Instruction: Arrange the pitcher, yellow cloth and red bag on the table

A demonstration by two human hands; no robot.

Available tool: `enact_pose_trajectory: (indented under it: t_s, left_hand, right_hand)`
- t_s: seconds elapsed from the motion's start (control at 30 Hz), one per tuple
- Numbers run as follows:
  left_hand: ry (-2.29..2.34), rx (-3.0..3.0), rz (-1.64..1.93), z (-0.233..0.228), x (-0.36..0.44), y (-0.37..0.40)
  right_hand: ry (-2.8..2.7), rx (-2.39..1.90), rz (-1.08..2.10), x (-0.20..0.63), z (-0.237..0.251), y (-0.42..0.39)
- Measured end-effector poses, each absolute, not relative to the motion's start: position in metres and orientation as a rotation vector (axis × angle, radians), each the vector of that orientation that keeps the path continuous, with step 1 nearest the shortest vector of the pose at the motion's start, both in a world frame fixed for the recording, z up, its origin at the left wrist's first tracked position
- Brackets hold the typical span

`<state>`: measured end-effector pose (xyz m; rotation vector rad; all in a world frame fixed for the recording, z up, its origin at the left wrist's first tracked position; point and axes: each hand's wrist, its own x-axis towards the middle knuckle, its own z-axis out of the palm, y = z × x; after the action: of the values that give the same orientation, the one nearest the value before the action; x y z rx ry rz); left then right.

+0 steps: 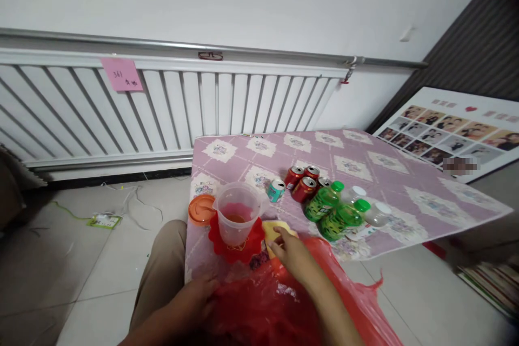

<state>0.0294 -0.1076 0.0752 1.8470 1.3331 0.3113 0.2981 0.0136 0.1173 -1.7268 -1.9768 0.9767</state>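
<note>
- Bag [255,305]: red plastic, spread at the table [438,184]'s near edge; probably light, limp, slippery. Grasp a bunched fold.
- Left hand [201,296]: at bag's left side; cannot tell grip.
- Right hand [285,250]: fingers parted above yellow sheet [271,230].

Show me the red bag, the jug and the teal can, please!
Red bag [263,300]: head view, on its crinkled plastic.
Jug [234,232]: head view, on its see-through front wall.
Teal can [275,192]: head view, on its side, below the top.
</note>
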Motion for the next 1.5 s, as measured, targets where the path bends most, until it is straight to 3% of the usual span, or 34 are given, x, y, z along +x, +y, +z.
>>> enact_pose_trajectory:
  t_s: [0.27,0.6,1.0,1.2,1.5]
  left_hand:
    - [1.465,1.751,0.173,0.053,0.018,-0.113]
    - [1.494,1.695,0.209,0.059,0.011,-0.108]
    - [1.572,1.684,0.622,0.034,-0.009,-0.105]
    - [1.956,1.700,0.854,0.020,-0.036,-0.061]
    - [2.187,1.551,0.737,0.003,-0.047,0.025]
  right_hand:
    - [-1.719,-1.776,1.212,0.258,0.058,0.026]
    - [-1.463,-1.795,1.382,0.250,0.030,0.032]
    - [-1.364,-1.748,1.404,0.248,0.020,0.038]
    - [-1.312,-1.740,1.374,0.247,0.012,0.047]
    - [-1.248,-1.766,1.336,0.231,0.018,0.069]
